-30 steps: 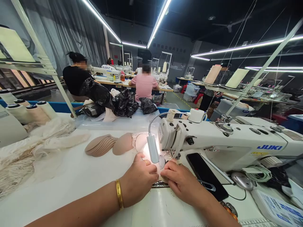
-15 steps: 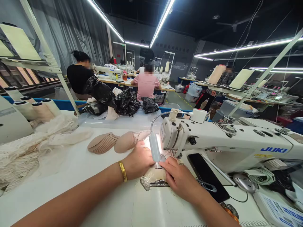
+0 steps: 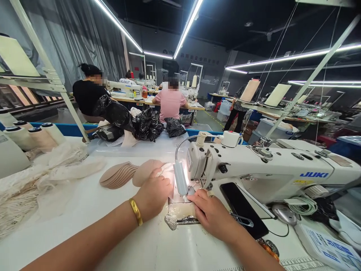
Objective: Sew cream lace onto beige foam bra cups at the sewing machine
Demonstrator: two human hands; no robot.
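Note:
My left hand, with a gold bracelet on the wrist, is closed on a piece of pale pink fabric left of the sewing machine. My right hand has its fingers pressed together beside a small rounded metal part near the needle area. Whatever is at those fingertips is too small to make out. A grey lamp on a bendy neck hides part of the stitching spot. Behind my left hand rest a beige moulded cup and a fanned stack of similar cups.
White lace fabric and thread cones occupy the left side. A black phone, a computer mouse and a white box lie on the right. Black plastic bags sit beyond the table; co-workers are farther back.
My left hand has moved left, away from the lamp, drawing the pale fabric with it. My right hand stays near the needle area. The whole view has shifted slightly.

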